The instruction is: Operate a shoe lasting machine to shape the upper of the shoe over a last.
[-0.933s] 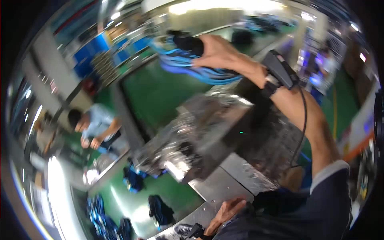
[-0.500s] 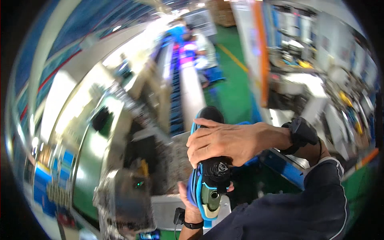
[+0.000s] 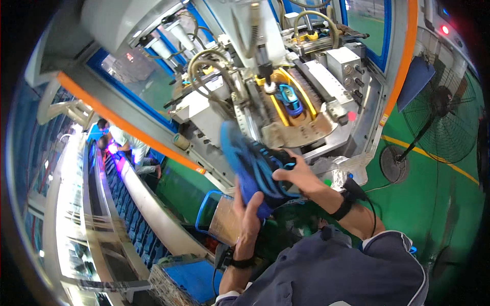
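A dark shoe with blue trim and a blue sole point(image 3: 252, 171) is in my two hands, tilted and partly smeared by motion. My left hand point(image 3: 246, 210) is closed around its lower end, thumb against the side. My right hand point(image 3: 301, 174) grips the other side near the shoe's opening, fingers partly hidden. Beyond the shoe stands a machine point(image 3: 352, 120) with a metal plate in front. Inside it, another shoe with a bright blue opening point(image 3: 291, 100) sits between yellow strips point(image 3: 302, 87), apart from my hands.
To the left runs a conveyor point(image 3: 145, 204), with people point(image 3: 130, 143) at its far end. A stool with a blue frame point(image 3: 204, 211) and a blue-topped crate point(image 3: 191, 278) stand near my left arm. A black fan point(image 3: 441, 102) stands at the right. Orange-edged posts point(image 3: 127, 122) frame the machine.
My view has turned right from the conveyor to the machine. The shoe has swung into a tilt. My right hand has shifted from over the shoe to its side; my left still holds it.
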`<move>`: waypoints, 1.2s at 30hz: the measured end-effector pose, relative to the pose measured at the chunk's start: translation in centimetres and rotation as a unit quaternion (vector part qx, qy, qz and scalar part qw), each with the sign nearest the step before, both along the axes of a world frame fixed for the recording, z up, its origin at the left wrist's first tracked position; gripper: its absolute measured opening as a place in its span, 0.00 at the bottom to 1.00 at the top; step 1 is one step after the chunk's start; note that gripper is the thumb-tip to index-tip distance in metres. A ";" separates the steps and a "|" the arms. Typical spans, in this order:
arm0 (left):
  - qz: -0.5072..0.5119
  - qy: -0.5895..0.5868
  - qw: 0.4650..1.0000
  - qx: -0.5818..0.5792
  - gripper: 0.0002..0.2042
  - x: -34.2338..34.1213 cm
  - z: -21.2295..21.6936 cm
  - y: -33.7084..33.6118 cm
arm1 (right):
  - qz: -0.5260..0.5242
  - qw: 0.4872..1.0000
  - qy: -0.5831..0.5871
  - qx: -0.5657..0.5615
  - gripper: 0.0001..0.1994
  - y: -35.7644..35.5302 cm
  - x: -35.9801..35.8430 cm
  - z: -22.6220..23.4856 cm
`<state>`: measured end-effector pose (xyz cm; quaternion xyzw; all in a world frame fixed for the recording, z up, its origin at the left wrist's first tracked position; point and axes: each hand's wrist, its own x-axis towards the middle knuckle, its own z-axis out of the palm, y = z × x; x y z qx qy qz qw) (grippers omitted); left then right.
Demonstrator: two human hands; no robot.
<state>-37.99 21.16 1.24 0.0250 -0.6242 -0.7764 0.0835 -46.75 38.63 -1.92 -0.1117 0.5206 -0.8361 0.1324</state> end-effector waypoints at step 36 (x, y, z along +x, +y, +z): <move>0.094 -0.210 0.972 0.054 0.20 -9.9 1.3 -8.4 | -0.159 0.715 0.074 0.676 0.23 -0.1 -43.9 -6.5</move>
